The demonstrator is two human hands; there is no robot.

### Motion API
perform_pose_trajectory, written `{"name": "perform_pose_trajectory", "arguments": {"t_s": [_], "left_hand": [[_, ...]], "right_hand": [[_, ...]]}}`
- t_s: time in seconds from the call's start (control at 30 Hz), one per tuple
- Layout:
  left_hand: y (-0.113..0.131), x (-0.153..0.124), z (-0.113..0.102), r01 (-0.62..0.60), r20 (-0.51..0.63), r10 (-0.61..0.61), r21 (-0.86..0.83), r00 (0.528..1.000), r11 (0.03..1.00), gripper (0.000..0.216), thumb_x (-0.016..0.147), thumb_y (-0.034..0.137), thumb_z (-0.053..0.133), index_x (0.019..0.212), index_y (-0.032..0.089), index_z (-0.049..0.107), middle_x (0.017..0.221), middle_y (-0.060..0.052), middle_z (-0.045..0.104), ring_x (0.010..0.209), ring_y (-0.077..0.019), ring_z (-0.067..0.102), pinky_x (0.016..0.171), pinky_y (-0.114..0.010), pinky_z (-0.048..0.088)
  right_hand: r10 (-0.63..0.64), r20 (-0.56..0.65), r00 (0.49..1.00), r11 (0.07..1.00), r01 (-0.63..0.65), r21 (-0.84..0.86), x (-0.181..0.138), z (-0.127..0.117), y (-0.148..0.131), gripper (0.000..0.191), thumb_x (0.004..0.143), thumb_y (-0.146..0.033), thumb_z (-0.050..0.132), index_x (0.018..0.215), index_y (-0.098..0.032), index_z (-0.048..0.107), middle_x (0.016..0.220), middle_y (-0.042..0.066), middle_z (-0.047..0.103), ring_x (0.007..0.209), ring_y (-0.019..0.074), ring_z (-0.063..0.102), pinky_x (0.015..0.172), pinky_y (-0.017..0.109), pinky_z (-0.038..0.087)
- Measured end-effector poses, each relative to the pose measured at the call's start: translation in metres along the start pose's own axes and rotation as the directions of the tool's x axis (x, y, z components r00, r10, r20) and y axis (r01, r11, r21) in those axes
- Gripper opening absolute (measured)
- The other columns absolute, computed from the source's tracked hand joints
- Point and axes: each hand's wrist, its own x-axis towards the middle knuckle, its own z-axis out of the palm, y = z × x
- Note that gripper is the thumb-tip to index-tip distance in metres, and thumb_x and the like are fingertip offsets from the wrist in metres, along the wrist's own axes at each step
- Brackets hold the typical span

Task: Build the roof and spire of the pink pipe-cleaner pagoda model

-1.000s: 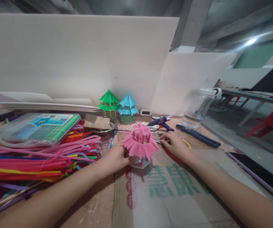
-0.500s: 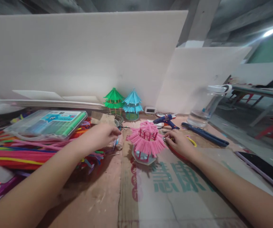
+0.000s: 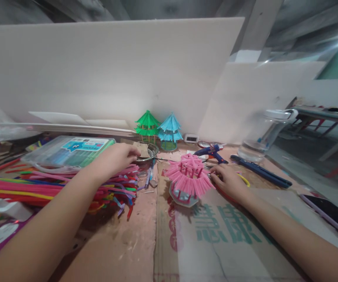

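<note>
A small pink two-tiered pavilion model [image 3: 189, 176], its roof made of fuzzy strips, stands on a pale base between my hands. To its left, my left hand [image 3: 119, 156] hovers with nothing in it, fingers loosely bent and apart, near a piece of brown cardboard [image 3: 142, 149] and a round metal bowl [image 3: 154, 150]. Right of the model, my right hand [image 3: 229, 180] rests with curled fingers on a tool with red and yellow handles [image 3: 244, 179]; most of the tool is hidden under the palm. Bundled coloured pipe cleaners [image 3: 122, 188] lie below my left wrist.
Green [image 3: 148, 124] and blue [image 3: 170, 129] pavilion models stand at the back. A glue gun [image 3: 211, 152], a dark blue long-handled tool [image 3: 260, 171], a water bottle [image 3: 257, 137] and a phone [image 3: 330, 215] lie or stand to the right. A marker case [image 3: 69, 152] sits left.
My left hand has moved left, away from the pink model, uncovering the metal bowl. My right hand stays on the handled tool. The whole view has shifted slightly.
</note>
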Motion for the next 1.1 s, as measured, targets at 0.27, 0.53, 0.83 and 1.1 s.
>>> {"name": "perform_pose_trajectory", "arguments": {"t_s": [0.27,0.53,0.83,1.1], "left_hand": [[0.006,-0.013,-0.013,-0.106,0.321,0.103,-0.008,0.942,0.994,0.038,0.077,0.035,0.061,0.113,0.023,0.069,0.111,-0.004,0.073,0.099,-0.0241,0.067,0.083,-0.027,0.048],[-0.021,-0.053,0.018,-0.293,0.354,0.166,0.345,0.920,0.892,0.096,0.063,0.024,0.076,0.148,0.020,0.032,0.149,-0.017,0.042,0.134,-0.0339,0.042,0.107,-0.043,0.033],[-0.045,-0.038,-0.013,-0.321,0.145,0.294,0.220,0.945,0.921,0.025,0.082,0.019,0.056,0.107,0.018,0.060,0.099,-0.007,0.066,0.093,-0.0230,0.061,0.078,-0.029,0.044],[-0.049,-0.039,-0.019,-0.279,0.168,0.255,0.140,0.952,0.950,0.040,0.081,0.016,0.055,0.121,0.022,0.055,0.110,-0.006,0.065,0.100,-0.0225,0.060,0.083,-0.030,0.044]], "right_hand": [[0.005,-0.001,1.000,1.000,-0.005,0.008,-0.002,0.002,0.004,0.023,0.084,-0.031,0.043,0.083,-0.019,0.062,0.087,0.012,0.064,0.085,0.0263,0.060,0.078,0.040,0.047],[-0.028,0.007,1.000,0.999,0.028,-0.021,-0.002,0.000,0.005,0.027,0.083,-0.036,0.043,0.078,-0.019,0.063,0.080,0.012,0.064,0.078,0.0256,0.060,0.072,0.039,0.046],[0.113,0.013,0.993,0.993,-0.113,-0.040,0.006,-0.026,-0.010,0.022,0.083,-0.035,0.049,0.076,-0.019,0.061,0.074,0.011,0.068,0.062,0.0215,0.060,0.057,0.032,0.043],[-0.462,-0.138,0.876,0.886,0.462,-0.035,-0.028,-0.059,-0.121,0.024,0.092,-0.025,0.048,0.070,-0.020,0.058,0.061,0.003,0.061,0.053,0.0129,0.056,0.052,0.024,0.041]]}}
